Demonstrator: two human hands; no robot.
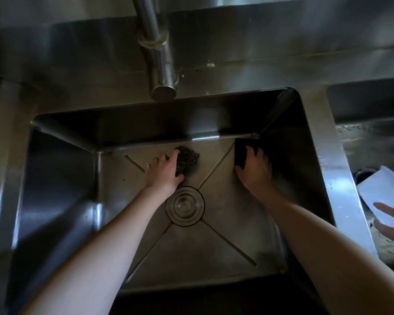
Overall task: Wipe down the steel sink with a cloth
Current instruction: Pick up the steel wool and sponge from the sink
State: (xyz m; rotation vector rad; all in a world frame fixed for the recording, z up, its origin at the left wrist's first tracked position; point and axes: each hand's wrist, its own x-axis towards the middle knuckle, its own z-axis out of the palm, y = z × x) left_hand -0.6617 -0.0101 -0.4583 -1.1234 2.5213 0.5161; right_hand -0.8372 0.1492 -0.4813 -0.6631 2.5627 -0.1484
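Head view: both hands at the far end of the steel basin

I look down into the rectangular stainless-steel sink [323, 137], its round drain [185, 205] at the centre of the creased floor. The left hand [163, 172] grips a dark wire-mesh scouring ball [188, 159] just beyond the drain, fingers over it and thumb curled beneath. The right hand [255, 171] curls round a black rectangular pad [240, 155] near the far right corner; cloth or sponge, I cannot tell. A steel tap spout [159, 62] hangs over the far rim. A white sheet [382, 194] lies in the neighbouring basin.
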